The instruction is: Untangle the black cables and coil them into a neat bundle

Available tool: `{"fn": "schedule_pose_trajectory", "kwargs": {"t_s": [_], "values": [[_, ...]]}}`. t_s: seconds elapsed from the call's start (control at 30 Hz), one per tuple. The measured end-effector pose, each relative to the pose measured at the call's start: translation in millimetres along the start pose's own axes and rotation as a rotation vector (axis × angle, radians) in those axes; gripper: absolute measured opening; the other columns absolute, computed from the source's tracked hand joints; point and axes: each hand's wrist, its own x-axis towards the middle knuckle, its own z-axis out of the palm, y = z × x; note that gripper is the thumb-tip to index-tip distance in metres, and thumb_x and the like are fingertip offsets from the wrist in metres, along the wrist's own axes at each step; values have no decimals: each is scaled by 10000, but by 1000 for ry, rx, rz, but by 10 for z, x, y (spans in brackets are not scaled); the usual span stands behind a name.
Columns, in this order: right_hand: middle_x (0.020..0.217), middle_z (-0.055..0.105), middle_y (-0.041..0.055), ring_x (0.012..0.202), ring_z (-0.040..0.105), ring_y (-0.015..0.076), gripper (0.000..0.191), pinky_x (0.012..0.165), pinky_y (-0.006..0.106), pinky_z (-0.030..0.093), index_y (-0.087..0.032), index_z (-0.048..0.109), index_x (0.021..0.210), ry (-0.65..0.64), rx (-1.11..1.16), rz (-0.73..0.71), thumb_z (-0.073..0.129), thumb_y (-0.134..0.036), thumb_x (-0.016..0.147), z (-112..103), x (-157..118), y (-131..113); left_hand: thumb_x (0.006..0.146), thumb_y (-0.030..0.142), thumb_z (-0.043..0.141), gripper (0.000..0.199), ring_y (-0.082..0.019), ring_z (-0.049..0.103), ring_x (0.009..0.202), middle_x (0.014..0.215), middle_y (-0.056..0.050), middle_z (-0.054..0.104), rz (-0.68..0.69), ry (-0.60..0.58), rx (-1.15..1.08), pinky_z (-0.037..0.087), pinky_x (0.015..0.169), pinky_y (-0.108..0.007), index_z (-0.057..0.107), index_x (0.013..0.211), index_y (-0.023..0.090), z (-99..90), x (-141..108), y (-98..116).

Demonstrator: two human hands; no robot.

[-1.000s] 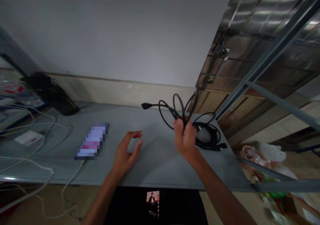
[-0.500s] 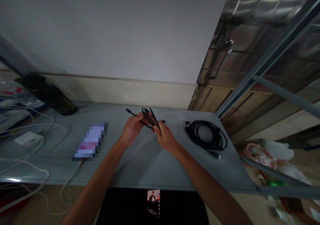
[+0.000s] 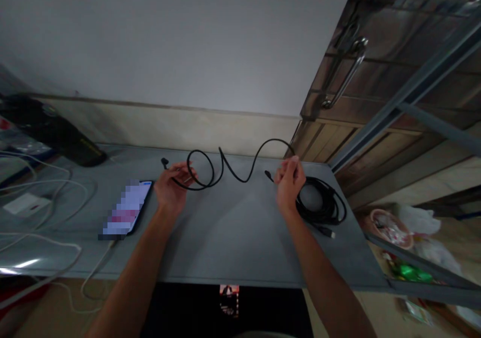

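Partly hiding a coil point(image 3: 330, 204), the right hand point(image 3: 289, 182) pinches the black cable point(image 3: 245, 181) the left hand point(image 3: 171, 188) loosely holds.

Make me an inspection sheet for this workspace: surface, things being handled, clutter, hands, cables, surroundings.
Surface: grey tabletop, things lying towards both sides.
Things handled: thin black cable, raised in a loop and waves between the hands.
Clutter: lit phone, small white block and dark bottle, all at left.
Hands: left hand holds the thin black cable near a connector; right hand pinches it.
Other people's hands: nothing seen.
Cables: coiled black cable, partly hidden by the right hand; white cable at the phone's near end. Wear: too small to tell.
Surroundings: pale wall behind; metal door handle at right.
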Motion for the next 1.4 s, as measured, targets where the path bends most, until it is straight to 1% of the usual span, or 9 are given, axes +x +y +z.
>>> {"fn": "schedule_pose_trajectory", "kwargs": {"t_s": [0.17,0.43,0.7,0.83,0.93,1.07,1.2,1.3,1.4], "values": [[635,292,-142,445,239,73,569,419,208,222,-266,547,931,223,218,-85,613,-816,1062,-141,225,-169,823,299,688,199,-193,721,736,828,-68,764,59,192,-36,569,644,-278,775,948,171,-118,97,29],[688,272,-129,472,227,82,550,420,214,218,-283,493,914,442,178,-183,532,-805,1083,-444,483,-311,826,198,629,137,-158,573,682,767,-26,652,130,350,-119,512,636,-279,740,906,206,-243,122,164],[687,277,-127,465,234,71,554,401,211,208,-273,482,900,479,248,-181,536,-787,1098,-526,534,-346,792,223,691,115,-176,556,719,777,-28,631,172,297,-90,501,653,-311,730,899,228,-311,140,132],[668,273,-131,473,221,77,558,407,206,204,-272,501,906,434,282,-153,564,-797,1087,-471,490,-356,735,244,721,163,-170,571,704,798,-35,644,175,282,-96,518,630,-287,725,896,220,-257,143,89],[650,295,-132,481,243,87,559,416,207,209,-275,516,916,383,298,-143,609,-807,1063,-405,448,-361,769,264,724,144,-178,616,722,811,-39,659,150,235,-87,556,639,-283,726,907,223,-225,132,93],[658,332,-120,509,292,99,577,461,210,262,-270,525,907,263,264,-130,591,-821,1067,-249,329,-313,835,259,696,202,-205,727,805,901,-61,740,-50,95,-122,647,733,-330,764,1014,197,-136,78,107],[798,567,-36,691,551,133,572,667,265,490,-245,604,914,11,80,-172,502,-760,1141,-20,16,-205,875,169,624,349,-283,826,1006,1099,-170,838,-343,-1,-136,710,908,-454,790,1180,136,50,-27,58],[985,721,39,927,690,184,478,888,339,570,-228,725,1028,-326,-100,-207,510,-620,1195,129,-295,-114,939,167,575,357,-347,836,1113,1167,-231,843,-459,-56,-120,714,948,-537,797,1211,105,180,-108,-1],[1190,749,97,1173,715,234,387,1078,404,568,-231,720,1177,-747,-338,-322,436,-486,1241,237,-569,-3,1003,199,534,375,-391,828,1173,1186,-243,844,-534,-127,-105,701,991,-600,809,1239,102,255,-162,-37]]}}
